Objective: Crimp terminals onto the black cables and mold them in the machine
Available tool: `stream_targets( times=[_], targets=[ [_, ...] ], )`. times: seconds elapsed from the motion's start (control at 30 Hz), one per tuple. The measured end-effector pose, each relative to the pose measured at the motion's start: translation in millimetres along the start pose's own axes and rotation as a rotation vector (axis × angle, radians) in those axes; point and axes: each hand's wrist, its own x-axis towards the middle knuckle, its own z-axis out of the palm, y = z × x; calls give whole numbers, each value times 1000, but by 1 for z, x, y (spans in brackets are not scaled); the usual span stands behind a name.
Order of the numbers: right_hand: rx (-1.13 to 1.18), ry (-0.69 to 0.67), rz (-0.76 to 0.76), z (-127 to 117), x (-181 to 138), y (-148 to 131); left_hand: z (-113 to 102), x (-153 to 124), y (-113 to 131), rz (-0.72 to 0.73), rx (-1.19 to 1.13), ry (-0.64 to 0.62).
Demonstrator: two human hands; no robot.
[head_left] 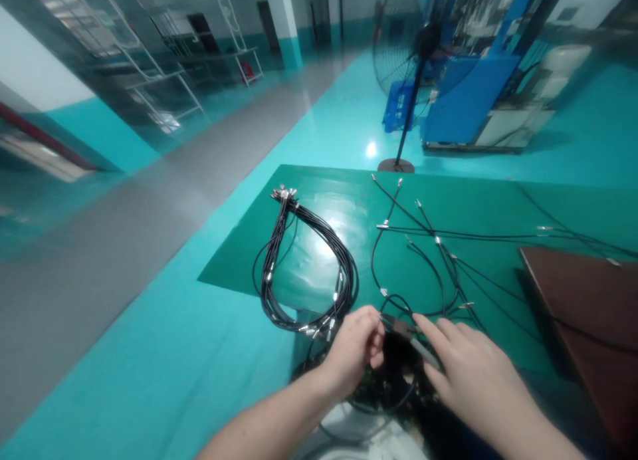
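My left hand [356,344] is closed, thumb and fingers pinched on the end of a thin black cable [396,299]. A small silvery tip shows at the fingertips. My right hand [463,360] wraps round what look like pliers [400,327], with a dark head and a grey handle. Their head points at the left fingertips, close to the cable end; blur hides whether they touch it. Left of them lies a coiled bundle of black cables [351,267] with metal end fittings, partly over the table's near edge.
Several loose black cables [438,234] with metal ends lie across the green tabletop [319,181]. A brown board [583,300] sits at the right. Beyond the table stand a pedestal fan [409,114] and a blue machine [468,94]. Dark clutter fills the space below my hands.
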Motion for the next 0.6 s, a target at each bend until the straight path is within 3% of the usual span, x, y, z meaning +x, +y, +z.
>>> stream_targets(
  times=[0.23,0.5,0.6],
  targets=[
    [-83,14,-17,-6,-1,-5,1,-3,-2,4,-13,-54],
    [116,-324,10,-20,3,-1,-9,-8,4,-11,93,-142],
    [163,-393,4,-24,6,0,-11,-8,2,16,114,-82]
  ],
)
